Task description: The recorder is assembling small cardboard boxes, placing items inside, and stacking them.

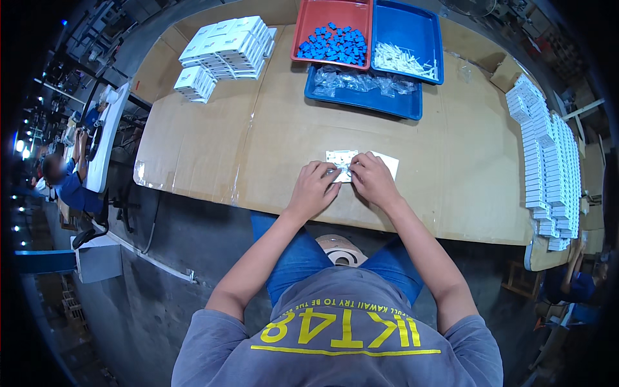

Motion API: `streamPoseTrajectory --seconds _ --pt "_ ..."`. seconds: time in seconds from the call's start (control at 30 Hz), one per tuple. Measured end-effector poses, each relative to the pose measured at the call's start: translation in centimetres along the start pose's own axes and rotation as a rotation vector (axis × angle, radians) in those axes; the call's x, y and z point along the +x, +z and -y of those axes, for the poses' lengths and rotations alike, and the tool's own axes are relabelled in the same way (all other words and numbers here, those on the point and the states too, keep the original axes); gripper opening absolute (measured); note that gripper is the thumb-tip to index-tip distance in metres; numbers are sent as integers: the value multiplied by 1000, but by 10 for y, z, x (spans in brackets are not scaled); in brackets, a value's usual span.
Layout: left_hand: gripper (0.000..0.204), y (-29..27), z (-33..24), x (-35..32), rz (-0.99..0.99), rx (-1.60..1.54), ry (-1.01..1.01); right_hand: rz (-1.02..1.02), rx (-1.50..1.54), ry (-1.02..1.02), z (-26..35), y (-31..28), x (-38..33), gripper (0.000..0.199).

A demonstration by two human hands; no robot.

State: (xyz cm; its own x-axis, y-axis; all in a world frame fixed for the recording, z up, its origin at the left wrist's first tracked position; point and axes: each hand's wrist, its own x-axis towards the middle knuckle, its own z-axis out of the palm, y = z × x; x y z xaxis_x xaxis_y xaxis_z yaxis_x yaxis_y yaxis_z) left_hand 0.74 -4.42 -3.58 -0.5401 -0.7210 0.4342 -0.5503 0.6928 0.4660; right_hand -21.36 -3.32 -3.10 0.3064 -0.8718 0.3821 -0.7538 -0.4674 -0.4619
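We have both hands together near the front edge of the counter (213, 148), which is covered in brown cardboard. Our left hand (314, 188) and right hand (373, 180) meet fingertip to fingertip, each pinching a small clear plastic bag (342, 169) that lies over a flat white card (361, 160). What sits inside the bag is too small to tell. The card lies just back from the counter's near edge, roughly at its middle.

Between our hands and the trays at the far side, a wide stretch of bare cardboard lies open. At the back stand a red tray (303, 32) of small blue parts, a blue tray (433, 39) of white pieces beside it, and another blue tray (387, 102) of clear bags in front of them. A stack of white boxes (222, 51) fills the far left corner; rows of white boxes (545, 161) run along the right edge.
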Motion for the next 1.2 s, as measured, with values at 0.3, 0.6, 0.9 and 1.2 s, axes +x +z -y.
streamPoseTrajectory --seconds 0.3,0.6,0.9,1.2 --pt "31 7 -5 -10 -19 16 -82 148 -55 -37 -1 -12 1 9" --pt "33 7 -10 -12 -5 69 -61 165 -70 -66 0 -11 -5 10" --pt "40 2 0 -4 77 92 6 208 -54 -66 -5 -14 1 10" --pt "84 -16 17 3 81 -95 -76 -10 196 158 -22 -47 38 16"
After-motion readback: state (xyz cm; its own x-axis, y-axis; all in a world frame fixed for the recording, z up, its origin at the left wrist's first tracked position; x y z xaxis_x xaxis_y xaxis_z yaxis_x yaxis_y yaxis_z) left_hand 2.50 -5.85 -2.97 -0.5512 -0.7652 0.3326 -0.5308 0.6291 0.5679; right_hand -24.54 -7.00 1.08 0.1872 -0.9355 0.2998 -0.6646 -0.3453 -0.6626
